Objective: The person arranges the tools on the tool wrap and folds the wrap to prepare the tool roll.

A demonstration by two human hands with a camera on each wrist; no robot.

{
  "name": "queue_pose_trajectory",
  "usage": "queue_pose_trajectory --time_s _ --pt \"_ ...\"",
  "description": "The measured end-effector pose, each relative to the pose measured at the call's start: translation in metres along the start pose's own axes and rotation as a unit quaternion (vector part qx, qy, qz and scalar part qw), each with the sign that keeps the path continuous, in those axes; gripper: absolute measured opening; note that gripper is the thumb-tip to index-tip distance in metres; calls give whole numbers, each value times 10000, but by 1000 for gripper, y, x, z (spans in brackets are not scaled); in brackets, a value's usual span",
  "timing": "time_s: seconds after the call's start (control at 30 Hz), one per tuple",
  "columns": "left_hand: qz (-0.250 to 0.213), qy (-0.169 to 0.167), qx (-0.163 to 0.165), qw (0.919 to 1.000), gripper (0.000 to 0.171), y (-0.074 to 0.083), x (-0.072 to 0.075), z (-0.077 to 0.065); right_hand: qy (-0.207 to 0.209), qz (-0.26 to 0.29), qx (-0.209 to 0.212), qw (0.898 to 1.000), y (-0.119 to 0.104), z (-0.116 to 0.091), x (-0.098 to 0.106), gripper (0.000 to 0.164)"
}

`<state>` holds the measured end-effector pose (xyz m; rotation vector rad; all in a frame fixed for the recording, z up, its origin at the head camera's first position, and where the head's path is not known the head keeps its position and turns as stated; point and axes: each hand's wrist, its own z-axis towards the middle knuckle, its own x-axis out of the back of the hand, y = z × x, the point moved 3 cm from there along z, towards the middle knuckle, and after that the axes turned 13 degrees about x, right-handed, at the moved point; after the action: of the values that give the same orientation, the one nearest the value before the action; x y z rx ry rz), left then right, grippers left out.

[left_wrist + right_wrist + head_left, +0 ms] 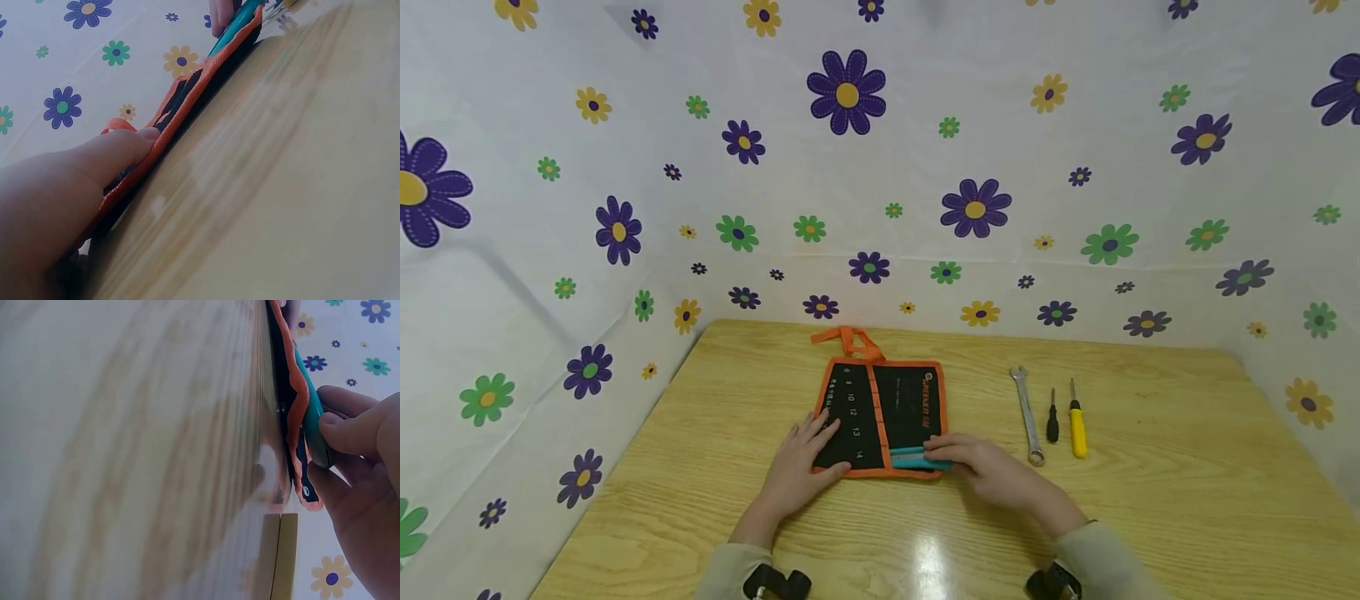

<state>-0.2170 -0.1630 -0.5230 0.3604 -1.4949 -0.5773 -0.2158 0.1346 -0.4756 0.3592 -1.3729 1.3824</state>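
A black tool pouch (910,404) with orange trim and printed size numbers lies unfolded on the table. My left hand (799,468) rests on its left part with the fingers spread, and the thumb (134,147) touches near the orange edge. Along the pouch's near right side lies a slim teal tool (908,457) whose kind I cannot tell. My right hand (988,471) pinches its right end between thumb and fingers; in the right wrist view the tool (314,422) lies against the orange trim. Its left end reaches the pouch's middle orange band.
Right of the pouch lie a combination wrench (1027,417), a small black screwdriver (1052,423) and a yellow-handled screwdriver (1077,429). An orange strap (848,340) extends from the pouch's far edge. Flower-patterned sheeting (895,158) stands behind the wooden table (760,358).
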Motion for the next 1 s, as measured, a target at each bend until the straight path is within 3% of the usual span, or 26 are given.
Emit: queue_pose_trajectory --time_s 0.43,1.0 --pt "161 -46 11 9999 82 1 0 -1 -359 6 -86 9993 -6 11 -9 37" --pt "250 -75 56 9996 81 0 -1 0 -411 -135 -53 9990 -5 26 -21 36"
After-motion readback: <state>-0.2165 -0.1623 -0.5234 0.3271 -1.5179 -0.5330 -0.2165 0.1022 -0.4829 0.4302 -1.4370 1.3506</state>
